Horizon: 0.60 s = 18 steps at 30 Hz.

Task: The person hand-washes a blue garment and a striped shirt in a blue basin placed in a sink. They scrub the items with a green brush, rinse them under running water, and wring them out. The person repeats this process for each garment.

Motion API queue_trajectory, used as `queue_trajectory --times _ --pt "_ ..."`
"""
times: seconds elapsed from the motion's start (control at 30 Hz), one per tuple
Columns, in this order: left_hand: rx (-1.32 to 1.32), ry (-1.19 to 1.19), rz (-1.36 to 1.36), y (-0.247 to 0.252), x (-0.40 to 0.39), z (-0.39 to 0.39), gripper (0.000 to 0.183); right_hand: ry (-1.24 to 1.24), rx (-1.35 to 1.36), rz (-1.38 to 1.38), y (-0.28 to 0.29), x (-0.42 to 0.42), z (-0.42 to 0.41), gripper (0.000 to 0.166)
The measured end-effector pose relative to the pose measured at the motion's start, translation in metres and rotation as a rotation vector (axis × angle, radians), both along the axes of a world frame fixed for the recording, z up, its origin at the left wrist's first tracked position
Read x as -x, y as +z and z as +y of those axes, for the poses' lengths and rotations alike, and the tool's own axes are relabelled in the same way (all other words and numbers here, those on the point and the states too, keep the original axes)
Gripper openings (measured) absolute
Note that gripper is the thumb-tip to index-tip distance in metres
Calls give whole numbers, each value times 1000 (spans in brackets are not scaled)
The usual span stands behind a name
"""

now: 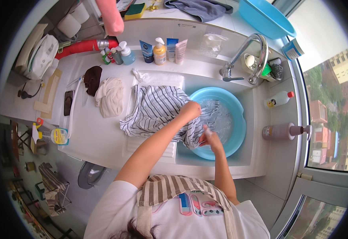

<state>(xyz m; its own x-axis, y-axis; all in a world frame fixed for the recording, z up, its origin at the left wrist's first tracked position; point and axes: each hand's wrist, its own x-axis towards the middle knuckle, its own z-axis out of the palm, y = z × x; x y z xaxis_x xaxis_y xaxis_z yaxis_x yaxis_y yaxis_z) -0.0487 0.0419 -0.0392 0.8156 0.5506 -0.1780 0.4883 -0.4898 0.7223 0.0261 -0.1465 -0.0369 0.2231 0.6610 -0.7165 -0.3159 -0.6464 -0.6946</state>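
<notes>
A white garment with dark stripes (159, 104) lies spread over the ridged washboard part (153, 148) of the sink. Its right end hangs into a round blue plastic basin (240, 128) holding sudsy water (223, 119). My left hand (191, 111) is closed in a fist on the cloth, beside the basin's left rim. Over the near left part of the basin, my right hand (212, 140) touches the bunched edge of the garment. Its fingers are partly hidden and slightly blurred, so its grip is unclear.
A chrome faucet (230, 67) arches behind the basin. Cream cloth (110, 97) and dark brown cloth (92, 80) lie left of the garment. Pump bottles and tubes (160, 53) line the back ledge. A mauve pump bottle (277, 131) lies by the window at right.
</notes>
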Motion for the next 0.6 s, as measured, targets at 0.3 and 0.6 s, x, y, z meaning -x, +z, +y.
queue_trajectory --times 0.3,0.6 --pt "615 74 -457 102 69 -35 16 -482 -400 524 -53 -35 63 51" --pt "815 727 -381 81 221 -60 30 -194 -484 438 61 60 109 24"
